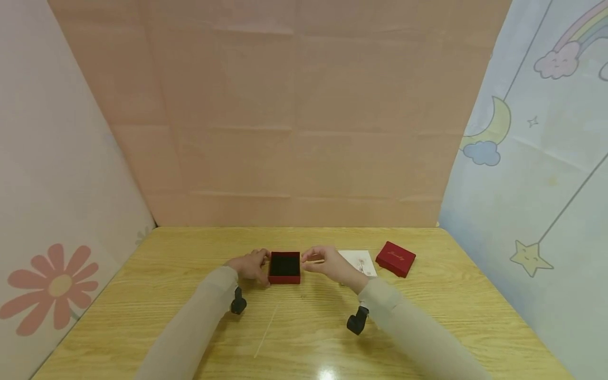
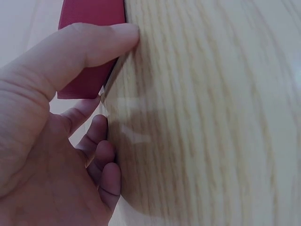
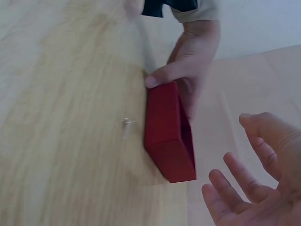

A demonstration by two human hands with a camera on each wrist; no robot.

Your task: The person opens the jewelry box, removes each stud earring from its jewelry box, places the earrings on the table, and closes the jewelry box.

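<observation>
A small red jewelry box (image 1: 285,280) with a black insert (image 1: 284,265) stands on the table, its top uncovered. My left hand (image 1: 250,265) holds the box at its left side; in the left wrist view its thumb (image 2: 108,40) lies across the red wall and the other fingers curl behind. My right hand (image 1: 328,262) hovers by the box's right side, fingers loosely bent and apart from it in the right wrist view. A tiny shiny piece (image 3: 127,127) with a clear stem lies on the wood in front of the box; its kind is too small to tell.
To the right, a red lid (image 1: 396,258) with gold lettering lies on the wooden table (image 1: 190,264). A white card (image 1: 353,257) with a printed flower is partly behind my right hand. A thin pale strip (image 1: 266,330) lies nearer me.
</observation>
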